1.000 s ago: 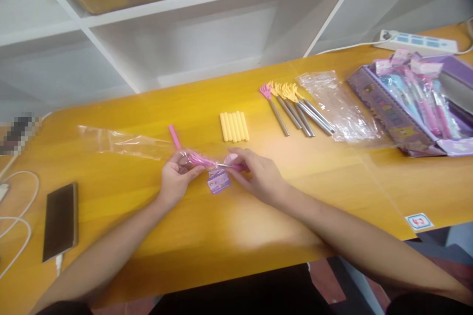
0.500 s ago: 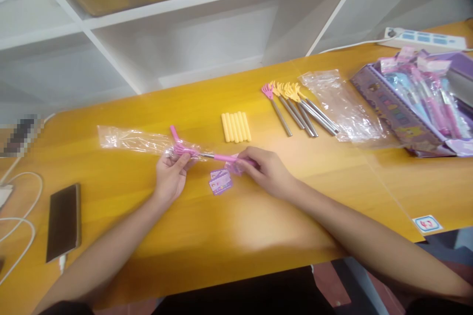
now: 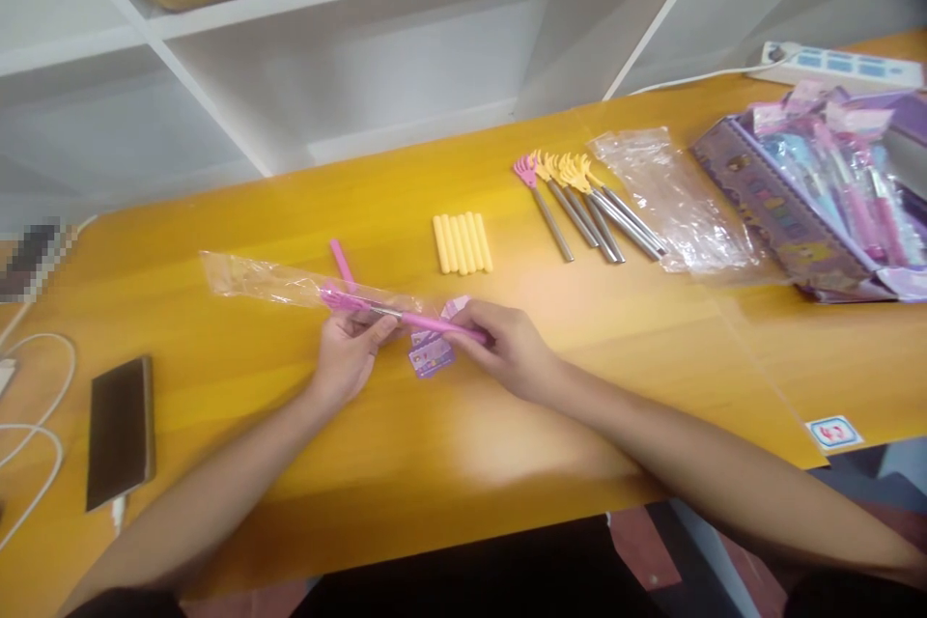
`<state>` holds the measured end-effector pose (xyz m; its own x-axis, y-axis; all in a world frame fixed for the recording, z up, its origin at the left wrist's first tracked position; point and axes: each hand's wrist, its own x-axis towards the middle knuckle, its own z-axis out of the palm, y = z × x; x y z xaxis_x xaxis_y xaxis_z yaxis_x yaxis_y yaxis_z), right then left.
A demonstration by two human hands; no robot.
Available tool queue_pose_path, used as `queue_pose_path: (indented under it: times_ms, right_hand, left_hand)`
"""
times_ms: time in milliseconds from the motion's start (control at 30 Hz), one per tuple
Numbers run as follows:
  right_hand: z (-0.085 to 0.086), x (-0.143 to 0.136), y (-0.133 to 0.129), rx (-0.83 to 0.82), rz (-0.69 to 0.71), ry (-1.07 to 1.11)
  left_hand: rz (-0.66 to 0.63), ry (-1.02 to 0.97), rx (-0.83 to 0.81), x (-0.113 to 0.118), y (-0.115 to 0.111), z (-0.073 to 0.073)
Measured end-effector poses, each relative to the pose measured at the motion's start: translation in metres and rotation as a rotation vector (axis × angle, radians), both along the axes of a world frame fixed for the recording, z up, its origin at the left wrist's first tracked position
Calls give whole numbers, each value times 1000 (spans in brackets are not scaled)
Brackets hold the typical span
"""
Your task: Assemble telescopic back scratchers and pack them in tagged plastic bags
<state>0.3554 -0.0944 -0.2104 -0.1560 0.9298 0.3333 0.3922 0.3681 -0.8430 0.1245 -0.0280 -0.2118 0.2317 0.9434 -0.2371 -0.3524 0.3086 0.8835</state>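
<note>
Between my hands lies a pink back scratcher with a claw-shaped head and a metal shaft, its head end in a clear plastic bag. My left hand pinches the bag and the shaft just behind the claw. The pink handle end is gripped by my right hand, fingers curled round it. Under the scratcher, small purple printed cards rest on the table. A loose pink tube pokes out behind the claw. Beyond my hands sits a row of yellow tubes.
Several yellow claw scratchers and one pink claw scratcher lie at the back, beside empty clear bags. A purple display box holds packaged scratchers. A phone charges at left; a power strip stands back right.
My left hand has shifted right along the scratcher, from the claw to the shaft behind it. The claw end has moved slightly left, and the bag now lies along the shaft.
</note>
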Motion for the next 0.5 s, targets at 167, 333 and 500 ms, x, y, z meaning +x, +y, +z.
queue_pose_path:
  times_ms: [167,333,500]
  right_hand:
    - [4,6,0,-123,53,87]
    - [2,15,3,-211,120,280]
    - [-3,15,6,-321,212,473]
  left_hand:
    - [93,6,47,-2,7,0]
    - [162,-29,60,-7,16,-2]
    - [115,-44,42,-7,13,-1]
